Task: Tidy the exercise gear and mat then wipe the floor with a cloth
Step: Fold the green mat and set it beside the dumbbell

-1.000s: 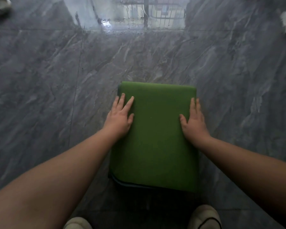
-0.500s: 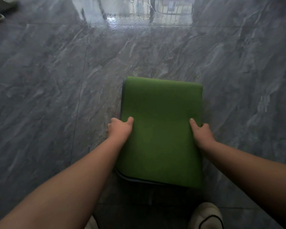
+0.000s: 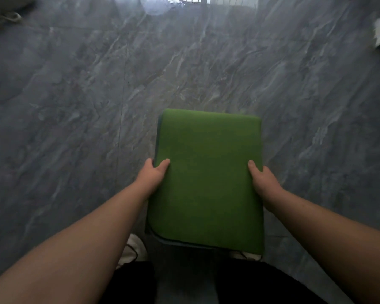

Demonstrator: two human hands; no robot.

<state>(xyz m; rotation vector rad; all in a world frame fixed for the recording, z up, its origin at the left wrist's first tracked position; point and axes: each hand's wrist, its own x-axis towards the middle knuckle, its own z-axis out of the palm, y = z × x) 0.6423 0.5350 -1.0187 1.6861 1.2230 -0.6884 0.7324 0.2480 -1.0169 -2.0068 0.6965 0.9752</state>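
Head view, both hands' grip on folded mat [image 3: 208, 178], grey floor [image 3: 75, 106]

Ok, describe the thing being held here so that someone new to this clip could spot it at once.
Start from the grey marbled floor that fills the view, then follow the two bare forearms to the middle. There the left hand and the right hand grip the side edges of a folded green mat, thumbs on top. It is the only bright green thing here, a flat rectangle with dark edging on its layers.
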